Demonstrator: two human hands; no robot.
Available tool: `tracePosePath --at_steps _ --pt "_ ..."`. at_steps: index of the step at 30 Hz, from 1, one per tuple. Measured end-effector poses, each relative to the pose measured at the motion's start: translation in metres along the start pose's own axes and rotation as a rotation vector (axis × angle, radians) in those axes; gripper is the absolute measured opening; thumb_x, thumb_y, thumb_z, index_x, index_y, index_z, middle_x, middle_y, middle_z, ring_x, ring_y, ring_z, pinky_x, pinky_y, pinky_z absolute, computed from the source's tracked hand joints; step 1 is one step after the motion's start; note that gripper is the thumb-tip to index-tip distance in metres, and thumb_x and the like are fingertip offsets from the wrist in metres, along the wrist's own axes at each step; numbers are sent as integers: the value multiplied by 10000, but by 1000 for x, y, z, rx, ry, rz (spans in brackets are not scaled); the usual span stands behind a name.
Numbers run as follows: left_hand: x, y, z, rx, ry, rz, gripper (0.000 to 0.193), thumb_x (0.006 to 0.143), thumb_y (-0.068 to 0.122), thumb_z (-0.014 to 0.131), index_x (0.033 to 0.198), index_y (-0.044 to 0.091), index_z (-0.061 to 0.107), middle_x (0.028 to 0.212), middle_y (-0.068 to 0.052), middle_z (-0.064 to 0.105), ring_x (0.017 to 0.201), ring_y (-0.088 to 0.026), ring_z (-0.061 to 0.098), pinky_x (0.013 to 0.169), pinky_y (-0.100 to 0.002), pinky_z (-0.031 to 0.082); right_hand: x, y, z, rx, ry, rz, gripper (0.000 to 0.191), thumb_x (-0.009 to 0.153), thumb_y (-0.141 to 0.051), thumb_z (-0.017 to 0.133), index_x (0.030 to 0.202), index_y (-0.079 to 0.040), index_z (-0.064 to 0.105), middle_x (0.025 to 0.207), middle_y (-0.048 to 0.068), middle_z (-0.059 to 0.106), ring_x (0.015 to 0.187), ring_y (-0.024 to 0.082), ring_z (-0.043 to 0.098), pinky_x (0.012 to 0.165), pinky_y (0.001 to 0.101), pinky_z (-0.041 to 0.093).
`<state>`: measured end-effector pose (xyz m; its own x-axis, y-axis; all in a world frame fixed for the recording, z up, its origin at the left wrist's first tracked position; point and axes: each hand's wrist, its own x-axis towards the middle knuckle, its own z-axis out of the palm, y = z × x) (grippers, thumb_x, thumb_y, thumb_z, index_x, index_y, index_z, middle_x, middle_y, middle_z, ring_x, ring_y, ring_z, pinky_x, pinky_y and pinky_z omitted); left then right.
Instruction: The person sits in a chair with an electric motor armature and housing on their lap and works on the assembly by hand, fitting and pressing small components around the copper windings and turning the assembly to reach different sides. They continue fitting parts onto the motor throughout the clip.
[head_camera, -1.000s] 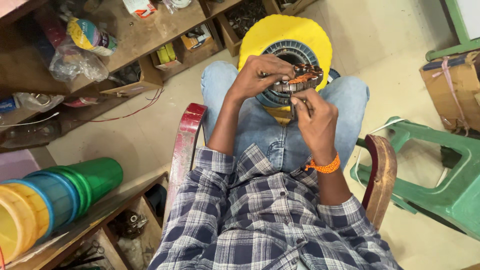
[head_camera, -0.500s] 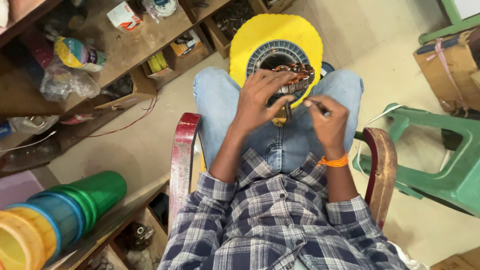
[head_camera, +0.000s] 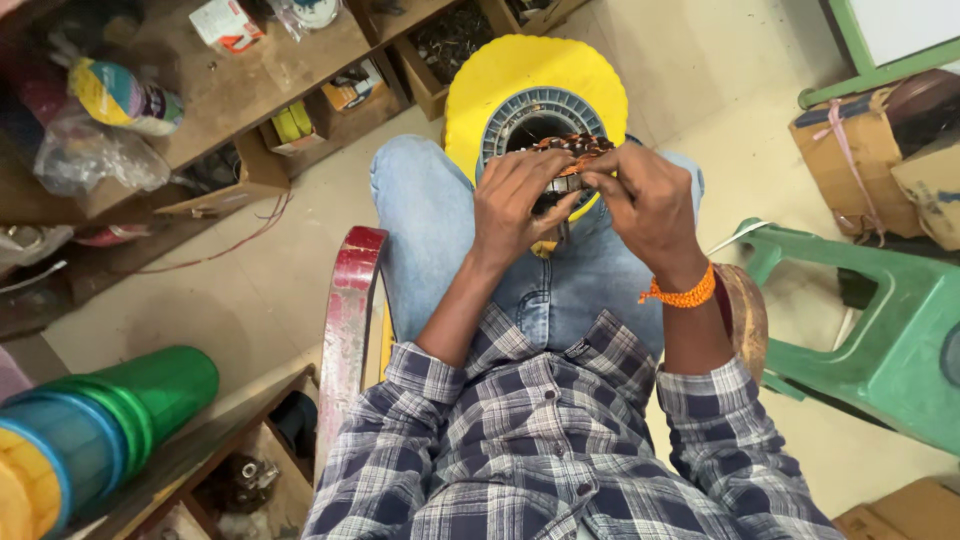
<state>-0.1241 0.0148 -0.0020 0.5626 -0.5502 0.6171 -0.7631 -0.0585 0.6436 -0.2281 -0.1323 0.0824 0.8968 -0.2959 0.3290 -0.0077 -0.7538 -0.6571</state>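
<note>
A grey ring-shaped motor stator (head_camera: 510, 112) with copper wire coils (head_camera: 570, 145) rests on my lap, against a round yellow stool (head_camera: 500, 70). My left hand (head_camera: 518, 192) grips the near rim of the stator, fingers curled over the coils. My right hand (head_camera: 645, 200) is beside it, fingertips pinched on the copper winding at the top edge. An orange thread band (head_camera: 680, 294) circles my right wrist. Whether the right hand also holds a small tool is hidden.
I sit in a chair with a red armrest (head_camera: 345, 320). A wooden shelf (head_camera: 240, 95) of boxes and bags stands far left. Stacked coloured plastic cups (head_camera: 90, 425) lie near left. A green plastic stool (head_camera: 880, 330) and cardboard boxes (head_camera: 860, 160) are on the right.
My right hand has moved up from beside the stator to its top edge, next to my left hand. The view has shifted slightly.
</note>
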Motion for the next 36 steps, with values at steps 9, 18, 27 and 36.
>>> tracePosePath --at_steps 9,18,27,36 --pt "14 16 -13 -31 -42 -109 445 847 277 847 1211 66 703 1178 -83 735 1115 -264 686 959 -399 517 26 26 13 -18 14 -44 86 1006 -11 764 982 10 683 888 139 700 789 263 704 688 355 532" --pt "48 -9 13 -532 -275 -637 285 892 180 734 1142 45 747 967 -92 802 900 -184 771 843 -334 603 33 30 21 -17 119 126 163 903 -50 871 915 18 724 691 109 552 571 218 489 557 348 398" --pt "38 -59 -21 -682 -446 -343 151 903 59 758 1045 19 790 1059 -105 789 1002 -198 753 895 -318 595 -7 -20 32 29 126 99 133 934 -41 814 939 -1 687 800 107 637 656 181 581 600 328 445" --pt "42 -65 -24 -529 -412 -118 174 876 29 767 1047 51 789 1059 -99 791 1039 -247 774 908 -344 604 -47 -14 70 214 156 339 93 970 -26 724 944 15 645 702 65 572 593 86 478 560 284 391"
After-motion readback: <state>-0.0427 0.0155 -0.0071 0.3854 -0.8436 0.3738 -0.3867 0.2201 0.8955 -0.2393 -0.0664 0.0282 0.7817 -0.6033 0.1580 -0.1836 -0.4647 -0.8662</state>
